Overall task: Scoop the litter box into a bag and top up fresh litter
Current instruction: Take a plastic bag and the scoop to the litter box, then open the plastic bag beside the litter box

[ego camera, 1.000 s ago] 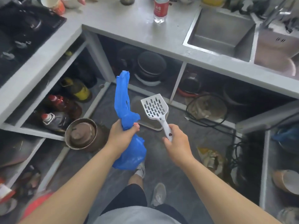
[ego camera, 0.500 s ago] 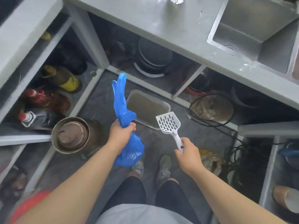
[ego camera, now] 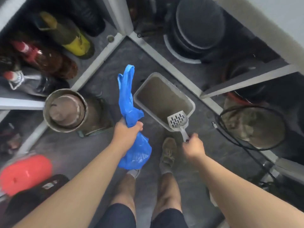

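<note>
Right hand (ego camera: 193, 145) curled round handle of slotted grey plastic scoop (ego camera: 177, 121); scoop head at 11 o'clock from hand, over near corner of litter box (ego camera: 191, 104). Box: shallow grey rounded-rectangle tray on floor, long axis 10-to-4, dull brown litter inside. Right hand nearer box. Left hand (ego camera: 125, 133) fisted round bunched, crinkly blue plastic bag (ego camera: 130, 112), just beside box at its 9 o'clock.

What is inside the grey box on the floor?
The litter box holds smooth, brownish-grey litter. The slotted scoop, held by the right hand, covers its near corner, so what lies under there cannot be seen. No clumps show on the surface.
</note>
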A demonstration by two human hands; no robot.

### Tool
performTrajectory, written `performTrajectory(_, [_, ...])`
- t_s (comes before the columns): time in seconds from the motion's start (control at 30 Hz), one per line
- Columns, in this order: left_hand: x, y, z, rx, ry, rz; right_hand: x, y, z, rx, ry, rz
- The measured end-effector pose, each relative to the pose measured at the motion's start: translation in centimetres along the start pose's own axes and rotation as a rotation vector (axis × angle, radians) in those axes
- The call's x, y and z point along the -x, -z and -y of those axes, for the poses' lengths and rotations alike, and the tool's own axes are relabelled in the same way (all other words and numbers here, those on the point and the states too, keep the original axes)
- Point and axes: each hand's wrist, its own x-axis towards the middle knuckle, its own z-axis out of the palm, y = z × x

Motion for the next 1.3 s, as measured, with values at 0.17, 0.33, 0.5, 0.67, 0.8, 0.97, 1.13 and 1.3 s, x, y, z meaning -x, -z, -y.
performTrajectory(0.17, [-6.6,-3.6,5.7,0.053,0.088,-0.044,-10.7,-4.2,-0.2,0.047,0.000,0.068])
performTrajectory(0.33, [-12.9,-6.3,11.5,0.084,0.133,-0.060,-20.2,-8.4,-1.6,0.073,0.031,0.034])
performTrajectory(0.5, [-16.4,-8.1,16.4,0.103,0.158,-0.061,-26.6,-11.6,-2.6,0.025,-0.026,0.004])
performTrajectory(0.67, [-17.9,-9.6,20.1,0.084,0.194,-0.013,-30.4,-13.3,-2.3,0.076,0.053,-0.001])
performTrajectory(0.8, [-18.6,-10.2,21.4,0.047,0.191,-0.006,-32.1,-14.8,-1.2,0.097,0.080,0.023])
performTrajectory(0.97, [-19.2,-10.5,21.8,0.011,0.206,0.009,-33.9,-15.9,0.2,0.105,0.072,0.032])
performTrajectory(1.13, [-19.9,-10.6,21.8,0.005,0.194,0.036,-35.3,-16.2,1.9,0.094,0.062,0.034])
performTrajectory(1.3, [-20.1,-10.7,21.1,0.047,0.181,0.066,-35.8,-15.4,2.5,0.298,0.115,-0.005])
